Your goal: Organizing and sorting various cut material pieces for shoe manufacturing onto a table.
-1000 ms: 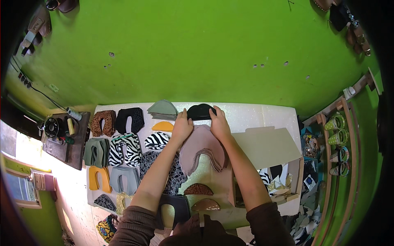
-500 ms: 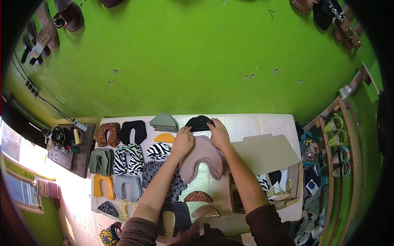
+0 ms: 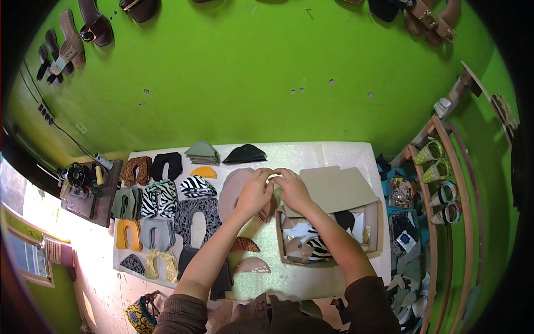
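My left hand [image 3: 256, 192] and my right hand [image 3: 292, 190] are close together, fingers bent in and fingertips nearly meeting. They are over the upper right part of a stack of mauve U-shaped pieces [image 3: 228, 193]. Whatever they hold, if anything, is hidden by the fingers. Behind the mauve stack, apart from both hands, lies a pile of black half-moon pieces [image 3: 245, 155]. To its left are grey-green half-moon pieces [image 3: 201, 152]. A yellow half-moon piece [image 3: 202, 172] and zebra-print ones [image 3: 198, 187] lie left of the mauve stack.
An open cardboard box [image 3: 376, 234] of scraps stands on the white table [image 3: 311, 278] at right, its flap [image 3: 336, 189] spread behind. Several patterned U-shaped stacks [image 3: 159, 199] fill the left side. A wooden rack [image 3: 414, 158] with sandals stands right, beside a small dark table [image 3: 103, 209] at far left.
Both hands have left the black half-moon pile and moved right and nearer, drawing closer together. The black pile stays on the table. The whole view has shifted to the right.
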Demonstrator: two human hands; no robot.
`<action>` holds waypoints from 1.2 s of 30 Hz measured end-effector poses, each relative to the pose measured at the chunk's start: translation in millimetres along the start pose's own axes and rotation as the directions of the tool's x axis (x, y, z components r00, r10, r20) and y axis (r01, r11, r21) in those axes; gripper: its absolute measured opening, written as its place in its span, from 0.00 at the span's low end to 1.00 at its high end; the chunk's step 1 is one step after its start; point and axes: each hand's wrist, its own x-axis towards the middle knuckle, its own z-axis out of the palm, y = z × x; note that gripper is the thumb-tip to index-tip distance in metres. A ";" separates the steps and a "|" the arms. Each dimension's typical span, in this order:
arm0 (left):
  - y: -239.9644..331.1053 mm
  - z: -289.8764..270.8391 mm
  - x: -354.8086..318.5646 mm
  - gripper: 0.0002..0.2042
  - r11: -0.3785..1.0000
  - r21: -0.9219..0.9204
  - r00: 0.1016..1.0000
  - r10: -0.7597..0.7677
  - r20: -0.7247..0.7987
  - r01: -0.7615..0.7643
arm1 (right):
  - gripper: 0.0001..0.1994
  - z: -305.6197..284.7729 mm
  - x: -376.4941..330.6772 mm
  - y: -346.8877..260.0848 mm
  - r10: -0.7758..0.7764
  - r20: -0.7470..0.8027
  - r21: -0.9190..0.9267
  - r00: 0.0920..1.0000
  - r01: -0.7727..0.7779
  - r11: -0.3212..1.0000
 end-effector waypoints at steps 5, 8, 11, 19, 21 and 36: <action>37.5 25.9 -30.4 0.12 0.986 -0.168 0.999 0.015 0.029 -0.010 | 0.08 -28.3 -40.3 -3.5 -0.101 -0.062 0.022 0.993 0.103 0.994; 56.0 36.6 -46.9 0.11 0.979 -0.203 1.000 -0.014 0.018 0.017 | 0.07 -48.9 -60.1 -5.1 -0.116 0.014 -0.017 0.993 0.116 0.993; 75.3 43.3 -59.7 0.11 0.978 -0.210 0.999 -0.010 0.036 0.018 | 0.07 -60.5 -79.2 -1.0 -0.137 0.037 0.003 0.990 0.137 0.991; 95.1 68.8 -84.3 0.11 0.980 -0.184 0.977 -0.042 0.207 0.081 | 0.10 -79.9 -130.3 18.5 -0.053 0.223 -0.036 0.973 0.063 0.997; 96.5 74.9 -88.0 0.11 0.973 -0.192 0.965 -0.074 0.252 0.125 | 0.10 -79.5 -142.8 26.1 -0.033 0.235 -0.053 0.972 0.047 0.997; 79.9 117.2 -113.3 0.10 0.983 -0.147 0.970 -0.072 0.234 0.108 | 0.21 -43.1 -194.5 34.2 0.371 0.471 -0.332 0.800 -0.229 0.915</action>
